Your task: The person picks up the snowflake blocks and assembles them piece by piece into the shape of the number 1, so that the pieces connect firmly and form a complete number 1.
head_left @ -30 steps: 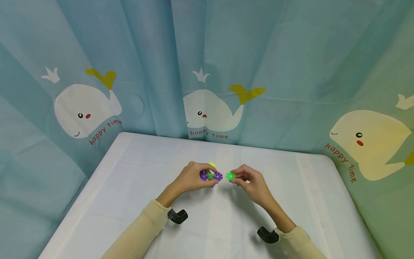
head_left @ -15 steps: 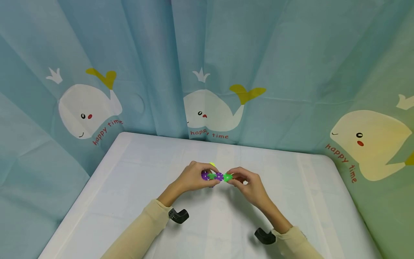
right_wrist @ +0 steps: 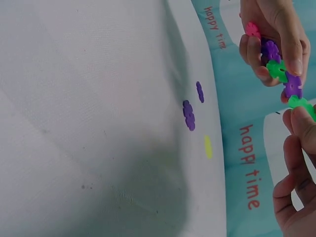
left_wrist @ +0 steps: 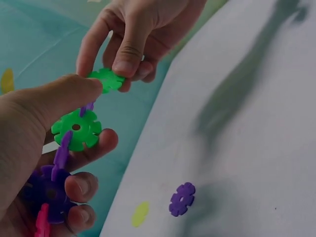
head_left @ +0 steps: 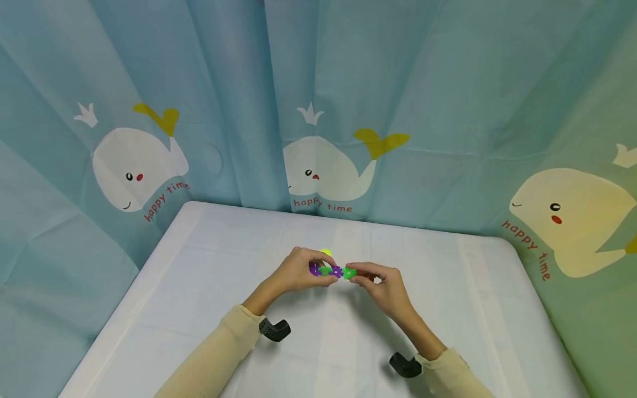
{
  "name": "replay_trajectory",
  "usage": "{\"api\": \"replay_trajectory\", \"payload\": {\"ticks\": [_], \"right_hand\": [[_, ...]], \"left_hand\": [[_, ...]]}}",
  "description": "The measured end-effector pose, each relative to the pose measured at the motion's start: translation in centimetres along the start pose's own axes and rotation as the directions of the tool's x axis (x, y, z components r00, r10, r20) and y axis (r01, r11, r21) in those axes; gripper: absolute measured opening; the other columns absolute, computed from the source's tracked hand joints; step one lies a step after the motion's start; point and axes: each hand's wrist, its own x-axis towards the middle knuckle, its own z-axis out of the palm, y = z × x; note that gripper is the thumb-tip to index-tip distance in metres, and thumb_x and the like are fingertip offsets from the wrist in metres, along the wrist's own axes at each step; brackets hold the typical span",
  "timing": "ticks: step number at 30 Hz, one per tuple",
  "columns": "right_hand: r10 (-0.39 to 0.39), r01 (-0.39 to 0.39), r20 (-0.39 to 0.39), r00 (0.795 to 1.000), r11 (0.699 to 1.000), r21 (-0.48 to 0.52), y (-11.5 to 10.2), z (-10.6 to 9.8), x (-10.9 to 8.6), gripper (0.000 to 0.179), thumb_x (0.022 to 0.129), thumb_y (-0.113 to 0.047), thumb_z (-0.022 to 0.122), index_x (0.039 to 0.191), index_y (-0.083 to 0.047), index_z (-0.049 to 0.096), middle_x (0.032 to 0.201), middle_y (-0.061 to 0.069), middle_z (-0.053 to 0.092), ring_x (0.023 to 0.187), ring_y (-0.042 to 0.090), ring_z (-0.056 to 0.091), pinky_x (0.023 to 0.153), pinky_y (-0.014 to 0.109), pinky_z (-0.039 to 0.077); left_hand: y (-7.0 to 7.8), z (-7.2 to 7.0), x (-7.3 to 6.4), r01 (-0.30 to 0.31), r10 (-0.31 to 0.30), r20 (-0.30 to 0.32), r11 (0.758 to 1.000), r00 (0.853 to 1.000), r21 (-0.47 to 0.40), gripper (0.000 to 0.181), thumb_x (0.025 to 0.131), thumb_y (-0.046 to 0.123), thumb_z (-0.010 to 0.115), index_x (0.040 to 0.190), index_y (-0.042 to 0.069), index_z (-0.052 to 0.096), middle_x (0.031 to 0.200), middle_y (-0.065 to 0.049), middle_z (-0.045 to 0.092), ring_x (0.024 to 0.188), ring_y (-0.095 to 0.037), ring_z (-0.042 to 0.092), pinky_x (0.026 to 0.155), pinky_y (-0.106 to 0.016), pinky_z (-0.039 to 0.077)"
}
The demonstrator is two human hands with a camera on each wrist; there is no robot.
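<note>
The left hand (head_left: 297, 272) is curling its fingers around a chain of notched flower discs (right_wrist: 276, 70), its thumb bent in close against them. Inside those fingers a pink disc (right_wrist: 253, 29) is sitting deepest, with purple and green ones following outward and a purple end disc (right_wrist: 293, 85) protruding towards the other hand's fingertips. The right hand (head_left: 387, 284) is pinching a green disc (head_left: 349, 273) between thumb and fingers, the gap closed to its thickness. This disc is meeting the purple end disc between the two sets of fingertips; whether it is slotted in, one cannot tell. Below the fingers, two loose purple discs are lying on the bench (head_left: 199, 282), and a yellow disc (right_wrist: 208, 146) is resting just beyond the left fingers. Behind both hands a whale-print curtain (head_left: 448, 110) is hanging.
</note>
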Motion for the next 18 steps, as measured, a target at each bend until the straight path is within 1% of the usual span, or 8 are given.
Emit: {"api": "replay_trajectory", "payload": {"ticks": [4, 9, 14, 18], "right_hand": [[-0.005, 0.005, -0.011, 1.000, 1.000, 0.018, 0.03, 0.26, -0.06, 0.025, 0.078, 0.015, 0.079, 0.100, 0.005, 0.078, 0.088, 0.015, 0.076, 0.069, 0.024, 0.066, 0.056, 0.027, 0.049], [-0.017, 0.018, -0.022, 1.000, 0.999, 0.030, 0.15, 0.58, -0.04, 0.024, 0.076, 0.017, 0.079, 0.098, 0.007, 0.078, 0.083, 0.015, 0.075, 0.068, 0.024, 0.064, 0.056, 0.026, 0.049], [-0.027, 0.028, -0.032, 0.999, 0.999, 0.038, 0.23, 0.80, -0.02, 0.024, 0.075, 0.018, 0.079, 0.097, 0.008, 0.078, 0.084, 0.017, 0.075, 0.065, 0.024, 0.061, 0.055, 0.023, 0.046], [-0.015, 0.017, -0.035, 0.999, 0.999, 0.031, 0.30, 0.97, -0.11, 0.023, 0.076, 0.017, 0.079, 0.096, 0.007, 0.078, 0.084, 0.016, 0.076, 0.065, 0.023, 0.062, 0.056, 0.024, 0.047]], "left_hand": [[-0.10, 0.08, -0.08, 0.016, -0.016, 0.011, 1.000, 1.000, -0.014, 0.023, 0.083, 0.030, 0.087, 0.102, 0.019, 0.081, 0.089, 0.008, 0.074, 0.075, -0.006, 0.058, 0.067, -0.024, 0.048], [-0.30, 0.23, -0.24, 0.023, -0.023, 0.012, 0.998, 1.000, -0.051, 0.021, 0.083, 0.029, 0.087, 0.101, 0.018, 0.082, 0.087, 0.008, 0.073, 0.071, -0.006, 0.053, 0.063, -0.023, 0.044], [-0.45, 0.37, -0.29, 0.028, -0.027, 0.014, 0.995, 1.000, -0.097, 0.020, 0.084, 0.027, 0.087, 0.101, 0.017, 0.082, 0.089, 0.005, 0.074, 0.072, -0.006, 0.054, 0.063, -0.023, 0.044], [-0.62, 0.54, -0.34, 0.045, -0.043, 0.021, 0.994, 0.999, -0.104, 0.021, 0.084, 0.027, 0.087, 0.102, 0.017, 0.082, 0.091, 0.005, 0.074, 0.073, -0.006, 0.053, 0.064, -0.022, 0.044]]}}
